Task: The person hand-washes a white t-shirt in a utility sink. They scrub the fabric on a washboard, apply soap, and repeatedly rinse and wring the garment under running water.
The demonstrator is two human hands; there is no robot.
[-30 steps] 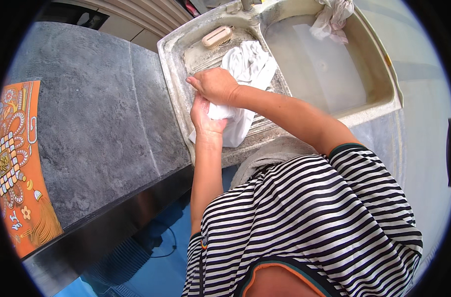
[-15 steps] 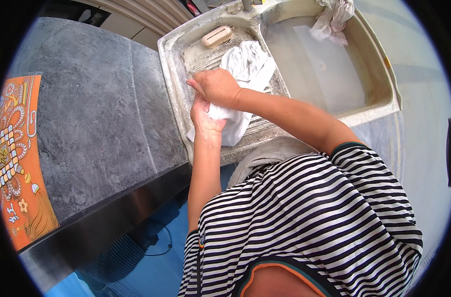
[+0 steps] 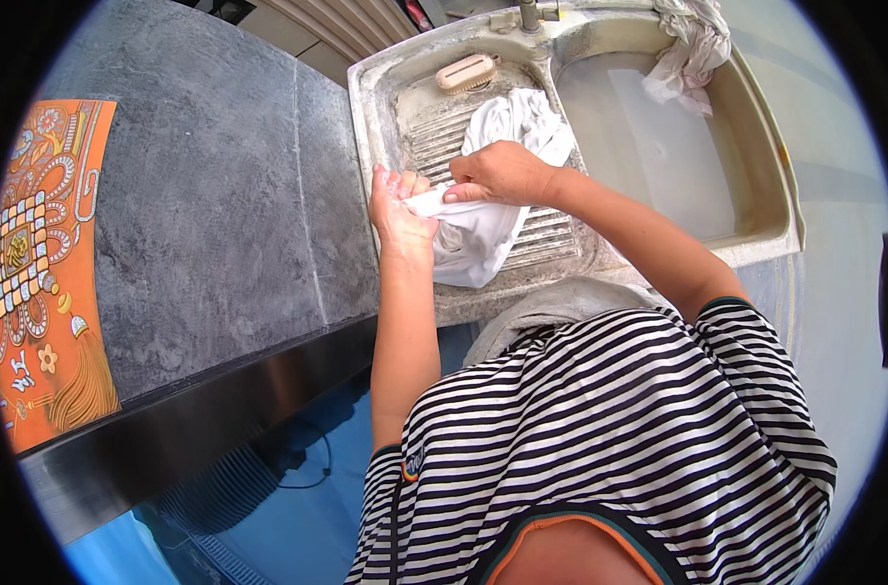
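Observation:
A wet white cloth (image 3: 485, 234) lies spread over the ribbed washboard (image 3: 551, 229) of a pale stone sink (image 3: 756, 249). My left hand (image 3: 397, 210) grips the cloth's left edge, fingers curled around a bunched fold. My right hand (image 3: 497, 174) presses down on the same fold just to the right, fingers closed on the fabric. The two hands nearly touch over the washboard's left side.
A tan scrubbing brush (image 3: 466, 73) rests at the washboard's far end. Another white rag (image 3: 692, 44) hangs on the sink's far rim above the water basin (image 3: 658, 156). A grey stone counter (image 3: 210, 214) and an orange patterned panel (image 3: 39, 273) lie to the left.
My hands have drawn slightly apart along the cloth: the left now holds the edge beside the right instead of lying under it. The view has shifted slightly.

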